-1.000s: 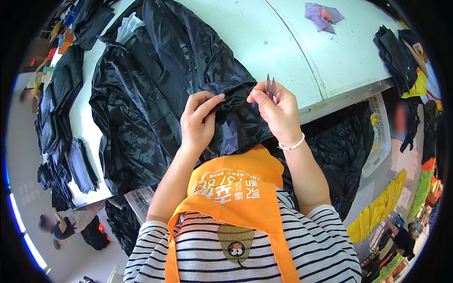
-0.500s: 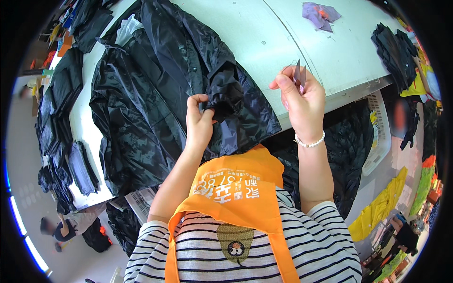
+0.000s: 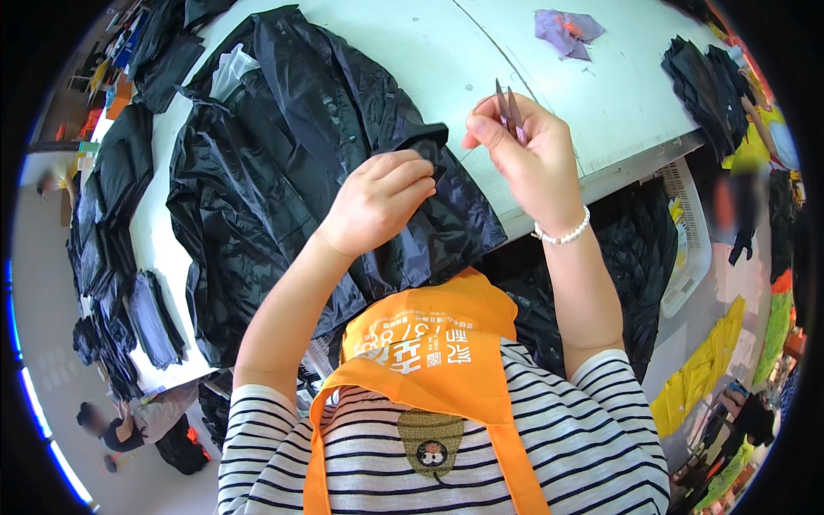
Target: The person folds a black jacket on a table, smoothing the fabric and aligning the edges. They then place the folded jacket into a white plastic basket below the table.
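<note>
Across twelve o'clock runs the white table (image 3: 592, 103), the black jacket (image 3: 266, 163) on it at ten. The left hand (image 3: 378, 202), toward eleven, curls over the jacket; the right hand (image 3: 539, 159), at two, clasps small scissors (image 3: 516, 120). Swung toward nine, their bare tips could nick it. The left thumb is hidden: I cannot tell that grip.

A jacket (image 3: 287, 172) on the table (image 3: 635, 99) — rag (image 3: 566, 33) behind, right.

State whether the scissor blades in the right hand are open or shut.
Open: the small scissors in the right hand show two blade tips apart, with a gap between.
</note>
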Demonstrator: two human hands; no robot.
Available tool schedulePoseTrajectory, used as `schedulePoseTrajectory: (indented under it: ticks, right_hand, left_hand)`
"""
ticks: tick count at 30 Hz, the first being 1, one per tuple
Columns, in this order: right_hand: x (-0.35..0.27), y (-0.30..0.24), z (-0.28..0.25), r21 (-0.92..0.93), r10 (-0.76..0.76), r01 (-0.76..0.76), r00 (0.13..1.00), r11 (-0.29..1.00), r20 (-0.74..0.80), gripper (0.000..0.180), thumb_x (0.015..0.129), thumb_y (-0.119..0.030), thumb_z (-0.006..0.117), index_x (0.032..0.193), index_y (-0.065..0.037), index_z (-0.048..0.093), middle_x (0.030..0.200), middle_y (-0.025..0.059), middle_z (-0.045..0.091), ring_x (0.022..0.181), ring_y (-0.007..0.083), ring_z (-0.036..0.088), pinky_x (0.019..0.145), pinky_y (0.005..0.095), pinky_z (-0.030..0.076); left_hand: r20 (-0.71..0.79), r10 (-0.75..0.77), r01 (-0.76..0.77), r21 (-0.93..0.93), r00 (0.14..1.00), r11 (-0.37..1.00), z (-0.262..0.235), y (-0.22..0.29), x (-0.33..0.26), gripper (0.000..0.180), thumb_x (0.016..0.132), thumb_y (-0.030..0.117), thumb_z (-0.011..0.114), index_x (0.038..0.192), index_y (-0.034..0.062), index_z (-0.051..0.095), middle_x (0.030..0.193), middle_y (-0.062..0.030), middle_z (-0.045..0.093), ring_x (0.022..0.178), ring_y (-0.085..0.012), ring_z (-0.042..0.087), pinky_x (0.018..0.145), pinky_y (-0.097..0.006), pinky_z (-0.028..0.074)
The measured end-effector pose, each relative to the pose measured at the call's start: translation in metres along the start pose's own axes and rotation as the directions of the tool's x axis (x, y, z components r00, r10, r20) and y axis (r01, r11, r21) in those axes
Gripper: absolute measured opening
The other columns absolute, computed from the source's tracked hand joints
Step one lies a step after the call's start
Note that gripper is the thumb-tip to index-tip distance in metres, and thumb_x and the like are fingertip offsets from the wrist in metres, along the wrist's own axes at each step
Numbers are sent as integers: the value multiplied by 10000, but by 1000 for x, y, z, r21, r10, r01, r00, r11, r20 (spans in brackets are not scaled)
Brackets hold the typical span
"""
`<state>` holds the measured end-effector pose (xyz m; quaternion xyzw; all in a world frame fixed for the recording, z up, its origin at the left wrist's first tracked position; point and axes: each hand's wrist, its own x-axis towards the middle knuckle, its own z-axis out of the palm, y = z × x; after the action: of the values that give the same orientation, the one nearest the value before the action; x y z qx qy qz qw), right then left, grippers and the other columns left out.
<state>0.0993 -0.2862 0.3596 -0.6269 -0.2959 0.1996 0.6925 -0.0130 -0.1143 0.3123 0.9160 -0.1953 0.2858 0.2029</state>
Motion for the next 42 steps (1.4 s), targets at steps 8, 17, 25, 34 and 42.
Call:
schedulePoseTrajectory:
  ticks: [8,17,25,34,42]
  right_hand:
    - [11,81,8,-325,-86,-18,950,945,-301,532,869,-348,662,1191,29,471,939,86,594,719,114,521,641,257,451]
    - [-34,111,63,-521,-208,147,976,841,-61,225,862,-197,633,1001,-50,537,945,106,571,765,299,622,628,373,500]
    - [-16,106,64,-649,-299,226,954,727,-2,203,841,-157,655,985,-54,557,928,86,586,763,274,628,618,349,501]
    - [-9,97,52,-738,-268,245,959,628,90,130,846,-179,626,882,-88,540,835,73,555,722,251,617,577,351,489]
    - [-20,109,35,-482,-62,66,998,874,25,208,829,-187,669,950,-46,574,878,100,614,749,260,639,658,336,517]
  left_hand:
    - [-137,-212,223,64,968,973,-4,-43,-3,103,763,7,668,859,42,656,725,-80,645,645,-236,630,577,-303,504]
    - [-153,-338,342,1,929,940,7,-58,-12,80,815,11,653,894,19,664,742,-100,654,640,-194,648,578,-264,503]
    - [-186,-349,353,-12,918,935,13,-60,-9,82,773,42,681,852,57,668,734,-87,657,634,-238,640,563,-305,503]
    - [-119,-289,298,70,950,952,13,-56,-7,109,801,-6,651,906,21,671,771,-104,669,657,-196,665,586,-271,510]
    - [-149,-435,444,38,888,895,-33,-13,-40,55,804,-25,645,846,5,664,751,-97,661,669,-196,655,616,-263,503]
